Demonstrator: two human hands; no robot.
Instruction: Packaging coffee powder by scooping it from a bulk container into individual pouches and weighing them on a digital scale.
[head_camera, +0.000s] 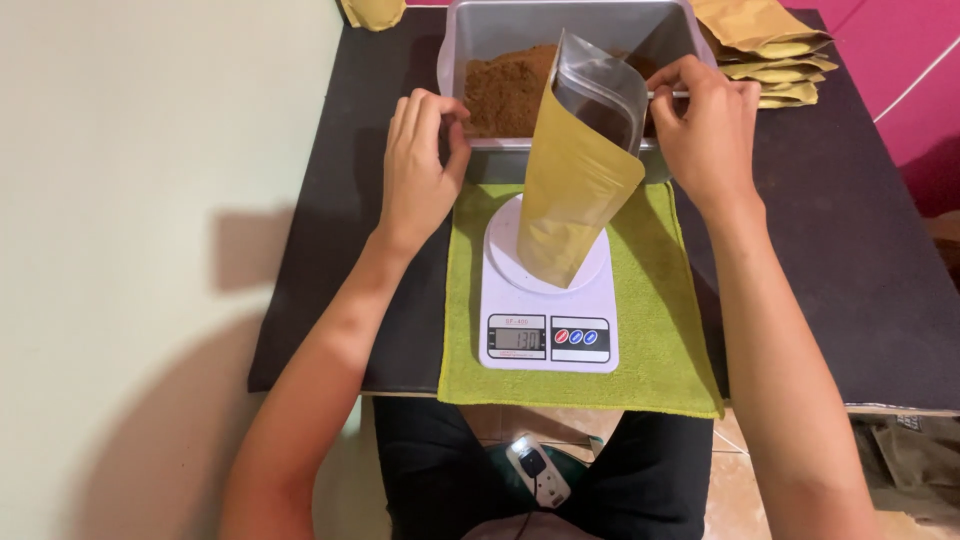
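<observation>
The pouch (575, 190) stands open on the scale (548, 300), unheld; it could tip. My left hand (420, 170) rests half-curled at the tub (560, 40) rim. My right hand (705, 125) seems to pinch a thin handle.

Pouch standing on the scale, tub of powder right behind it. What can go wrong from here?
1. The open yellow pouch stands tall and unheld on the small white scale; a nudge might tip it.
2. The right hand holds a thin handle above the tub; brown powder may spill onto the green cloth.
</observation>
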